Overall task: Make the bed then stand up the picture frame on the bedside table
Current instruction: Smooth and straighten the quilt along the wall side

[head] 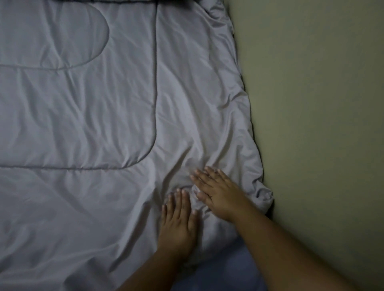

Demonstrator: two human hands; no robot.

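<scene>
Both hands are down on the grey quilted comforter [83,124]. The left hand [177,222] lies flat, palm down, with its fingers [178,197] straight and close together. It grips nothing and simply presses on the cloth. Just beside it, ahead and to the right, the right hand [218,195] is flat on the fabric too. Its fingers [199,176] are spread, angled to the left and slightly blurred, and they grasp nothing either. The 2 hands sit near each other without touching, and a cluster of creases runs between and just ahead of them.

The comforter spreads out ahead of the hands and far to the left of them, covering the bed. A long stitched seam [155,83] runs away from the left hand, then curves off to the left. To the right of the right hand the comforter's edge is bunched into a rumpled fold [265,199] against the olive-green wall [322,103]. Between the 2 forearms, nearest the person, a patch of blue fabric [228,272] shows. Far ahead, a dark strip [104,1] borders the comforter's top end, though what it is cannot be told.
</scene>
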